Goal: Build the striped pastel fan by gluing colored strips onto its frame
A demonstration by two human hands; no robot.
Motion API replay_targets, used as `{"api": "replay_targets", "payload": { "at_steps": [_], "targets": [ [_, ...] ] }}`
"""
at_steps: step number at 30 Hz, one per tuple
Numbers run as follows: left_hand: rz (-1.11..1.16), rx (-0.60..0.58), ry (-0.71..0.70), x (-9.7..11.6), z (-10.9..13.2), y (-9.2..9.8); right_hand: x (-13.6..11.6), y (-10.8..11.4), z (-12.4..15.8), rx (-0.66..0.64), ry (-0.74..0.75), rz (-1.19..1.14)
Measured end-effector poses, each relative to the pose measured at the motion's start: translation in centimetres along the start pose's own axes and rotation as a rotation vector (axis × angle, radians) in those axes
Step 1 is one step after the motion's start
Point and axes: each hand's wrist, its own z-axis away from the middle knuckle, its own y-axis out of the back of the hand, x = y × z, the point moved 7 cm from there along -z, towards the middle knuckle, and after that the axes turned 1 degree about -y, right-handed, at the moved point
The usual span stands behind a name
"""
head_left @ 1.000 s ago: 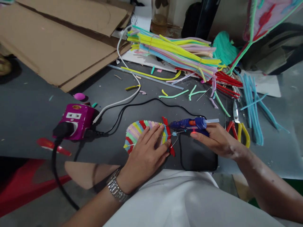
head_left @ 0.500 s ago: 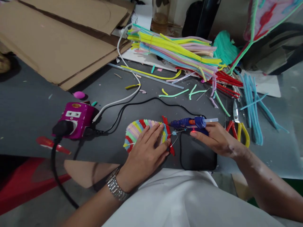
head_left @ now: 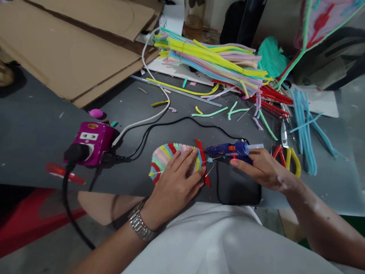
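Observation:
My left hand (head_left: 176,179), with a silver metal watch (head_left: 139,223) on its wrist, presses down on a fan-shaped piece of multicoloured pipe cleaners (head_left: 167,160). A red pipe cleaner (head_left: 203,160) crosses the piece's right end, next to my fingertips. My right hand (head_left: 264,169) grips a blue hot glue gun (head_left: 228,150), its nozzle pointing left towards the red strip. A small red light glows on the gun near my right index finger.
A bundle of pipe cleaners (head_left: 211,57) lies at the back, with blue ones (head_left: 305,133) and pliers (head_left: 292,161) at the right. A purple power strip (head_left: 91,140) stands at the left. Cables cross the grey table (head_left: 37,144) before cardboard sheets (head_left: 71,49).
The whole view has shifted slightly. My hands, the glue gun and the pipe-cleaner piece keep the same positions relative to one another.

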Motion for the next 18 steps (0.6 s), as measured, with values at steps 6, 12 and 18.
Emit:
{"api": "replay_targets", "payload": {
  "at_steps": [6, 12, 18],
  "targets": [
    [-0.002, 0.000, -0.012, 0.07, -0.05, 0.03, -0.04, -0.03, -0.01, 0.021, 0.018, -0.044],
    [-0.001, 0.001, -0.017, 0.09, -0.09, 0.09, -0.13, -0.17, 0.21, 0.034, 0.038, -0.048],
    [0.020, 0.014, -0.035, -0.03, 0.11, 0.01, -0.49, -0.16, 0.61, 0.081, 0.099, -0.006]
  ]
}}
